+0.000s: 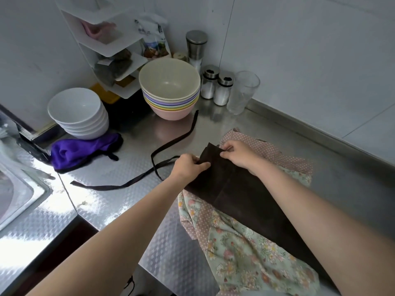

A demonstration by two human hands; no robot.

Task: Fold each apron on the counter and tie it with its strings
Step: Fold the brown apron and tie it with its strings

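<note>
Head view looks down on a patterned stainless-steel counter (119, 201) that meets a grey wall at the far right. Spread over its near right part lies a floral green and pink-dotted apron (241, 251), crumpled and flat. On top of that rests a folded dark brown apron (245, 195), a long band whose long axis runs from the near right up to the far left, its narrow end pointing toward the bowls. From that end its dark brown strings (171, 146) trail out over the bare counter: one curves away up to the pastel bowls, the other runs off to the left and ends near the sink. A crumpled purple cloth (81, 152) sits at the left, touching the base of a stack of white ceramic bowls (79, 113). Farther back stands a stack of pastel plastic bowls (170, 88), cream on top and pink at the bottom. A metal sink (21, 193) shows at the left edge. Behind, a white tiered shelf rack (111, 50) holds small packets. Against the wall are a clear drinking glass (242, 92), a tall steel shaker (195, 50) and two small glass shakers (215, 86). The left hand (188, 167) pinches the brown apron's narrow end at its left corner, fingers curled. The right hand (239, 155) pinches the same end just beside it, thumb and fingers closed on the fabric edge
</note>
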